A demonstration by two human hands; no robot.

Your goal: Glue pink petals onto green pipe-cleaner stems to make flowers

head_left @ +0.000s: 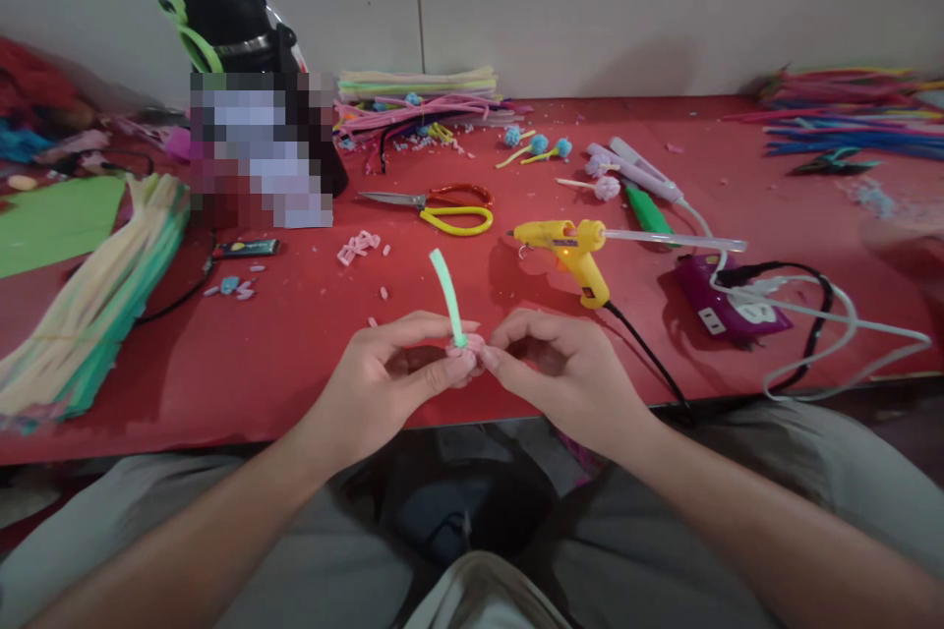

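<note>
Both my hands meet over the near edge of the red table [295, 354]. My left hand [390, 369] and my right hand [560, 364] pinch a small pink piece [472, 346] between their fingertips. A mint green pipe cleaner stem [446, 295] sticks up and leans left from that pinch. Just behind my right hand lies a yellow glue gun [571, 251] with a clear glue stick out the back.
Scissors [442, 206] with yellow and red handles lie mid-table. A purple power strip [727, 310] with cables sits right. Pipe cleaner bundles lie left [95, 295], back centre [417, 84] and far right [848, 118]. Small pom-pom flowers [542, 147] and a black helmet [213, 5] stand behind.
</note>
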